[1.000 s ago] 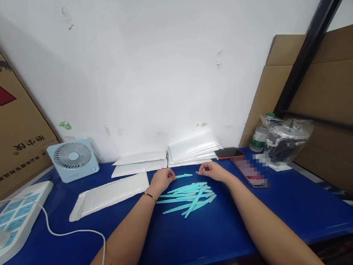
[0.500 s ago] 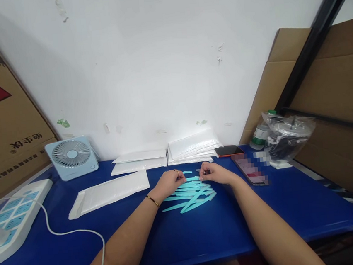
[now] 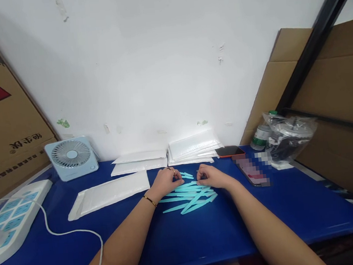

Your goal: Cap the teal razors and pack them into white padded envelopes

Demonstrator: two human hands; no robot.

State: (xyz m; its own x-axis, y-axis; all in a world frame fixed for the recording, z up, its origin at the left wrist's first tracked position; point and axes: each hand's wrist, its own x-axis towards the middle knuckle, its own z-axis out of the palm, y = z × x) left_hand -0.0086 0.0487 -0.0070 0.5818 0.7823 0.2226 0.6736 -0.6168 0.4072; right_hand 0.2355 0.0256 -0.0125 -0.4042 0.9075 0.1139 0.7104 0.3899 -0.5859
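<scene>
A loose pile of several thin turquoise plastic sticks [image 3: 190, 197] lies on the blue table [image 3: 205, 234] in front of me. My left hand [image 3: 165, 181] rests at the pile's far left edge with its fingers curled down onto the sticks. My right hand [image 3: 208, 176] sits at the far right edge, fingers also curled over the stick ends. Both hands pinch at the sticks; I cannot make out exactly which ones they grip. A gold bracelet is on my left wrist.
A white padded envelope [image 3: 107, 194] lies left of the pile, with more envelopes [image 3: 193, 147] stacked against the wall. A small blue fan [image 3: 72, 157], a power strip [image 3: 12, 215] with cable, two phones [image 3: 248, 169], a bottle and a plastic bag [image 3: 289, 136] stand around.
Both hands have moved closer together and down onto the far side of the stick pile. The single stick that lay apart between them now sits by the pile.
</scene>
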